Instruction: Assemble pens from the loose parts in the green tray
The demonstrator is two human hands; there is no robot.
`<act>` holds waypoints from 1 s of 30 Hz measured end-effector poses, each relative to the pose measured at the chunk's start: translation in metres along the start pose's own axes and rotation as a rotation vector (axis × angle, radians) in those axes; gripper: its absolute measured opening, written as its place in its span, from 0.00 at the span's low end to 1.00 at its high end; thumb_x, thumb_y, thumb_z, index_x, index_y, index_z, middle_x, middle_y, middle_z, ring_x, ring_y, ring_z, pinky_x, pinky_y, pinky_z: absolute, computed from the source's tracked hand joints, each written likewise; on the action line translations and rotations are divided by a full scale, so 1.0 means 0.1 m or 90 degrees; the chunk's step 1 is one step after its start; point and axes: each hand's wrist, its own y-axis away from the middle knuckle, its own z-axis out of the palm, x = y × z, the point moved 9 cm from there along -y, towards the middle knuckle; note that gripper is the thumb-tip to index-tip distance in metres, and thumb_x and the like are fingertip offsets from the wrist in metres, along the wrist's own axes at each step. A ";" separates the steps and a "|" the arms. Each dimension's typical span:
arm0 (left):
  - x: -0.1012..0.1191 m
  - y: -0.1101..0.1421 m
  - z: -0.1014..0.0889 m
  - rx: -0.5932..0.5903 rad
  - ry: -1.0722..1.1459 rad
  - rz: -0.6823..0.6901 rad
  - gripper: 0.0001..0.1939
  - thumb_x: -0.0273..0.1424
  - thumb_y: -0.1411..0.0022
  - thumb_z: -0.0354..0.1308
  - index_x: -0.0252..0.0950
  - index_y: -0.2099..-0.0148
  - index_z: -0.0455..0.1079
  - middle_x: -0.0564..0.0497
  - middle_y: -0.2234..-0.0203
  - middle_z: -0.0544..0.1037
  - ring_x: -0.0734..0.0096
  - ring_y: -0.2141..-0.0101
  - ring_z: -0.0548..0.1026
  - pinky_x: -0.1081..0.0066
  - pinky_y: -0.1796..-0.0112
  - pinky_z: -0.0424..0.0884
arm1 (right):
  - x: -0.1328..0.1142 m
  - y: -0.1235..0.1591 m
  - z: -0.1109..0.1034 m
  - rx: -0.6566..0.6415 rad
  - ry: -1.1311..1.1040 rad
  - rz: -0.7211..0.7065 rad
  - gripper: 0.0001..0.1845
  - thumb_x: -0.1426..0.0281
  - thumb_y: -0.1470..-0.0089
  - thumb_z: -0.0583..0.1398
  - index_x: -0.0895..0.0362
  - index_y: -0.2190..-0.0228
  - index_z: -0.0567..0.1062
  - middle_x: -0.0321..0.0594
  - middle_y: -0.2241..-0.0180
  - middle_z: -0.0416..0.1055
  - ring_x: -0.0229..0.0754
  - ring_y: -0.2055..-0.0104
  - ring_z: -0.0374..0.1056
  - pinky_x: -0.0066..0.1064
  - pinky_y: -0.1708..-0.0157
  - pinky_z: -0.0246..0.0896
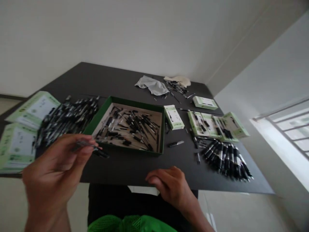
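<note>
Pinched between thumb and fingers, a clear-barrelled pen with a dark end is in my left hand, raised at the front left of the table. Whether a second pen lies along it is blurred. My right hand is curled closed at the table's front edge, and nothing sticks out of it. Between and beyond the hands stands a shallow green box holding loose pens, caps and pen parts. A large heap of pens lies behind my left hand. One single pen rests right of the box.
Pale green pen cartons lie at the left, beside the box, and at the right. Open cartons hold pens. A fanned pile of pens is at the front right. A whitish bag lies at the back.
</note>
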 end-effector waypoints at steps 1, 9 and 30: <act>-0.05 -0.03 -0.04 0.013 0.014 -0.005 0.11 0.35 0.37 0.70 0.38 0.54 0.79 0.51 0.64 0.83 0.68 0.67 0.82 0.69 0.61 0.80 | 0.01 -0.06 -0.06 0.007 -0.004 -0.010 0.27 0.60 0.23 0.50 0.55 0.70 0.77 0.32 0.77 0.78 0.31 0.79 0.70 0.28 0.75 0.55; -0.27 -0.18 -0.20 0.042 0.029 -0.030 0.09 0.30 0.37 0.70 0.38 0.54 0.80 0.52 0.63 0.83 0.71 0.64 0.81 0.74 0.58 0.81 | 0.38 -1.09 0.14 -0.177 0.131 0.092 0.13 0.68 0.28 0.59 0.58 0.65 0.80 0.39 0.67 0.79 0.39 0.63 0.76 0.29 0.64 0.61; -0.10 -0.18 0.03 -0.071 0.089 -0.016 0.05 0.29 0.34 0.67 0.39 0.55 0.79 0.52 0.62 0.81 0.72 0.62 0.82 0.76 0.57 0.83 | 0.79 -1.83 1.26 -0.454 0.409 0.073 0.11 0.80 0.38 0.59 0.65 0.60 0.83 0.60 0.55 0.82 0.54 0.49 0.80 0.37 0.53 0.74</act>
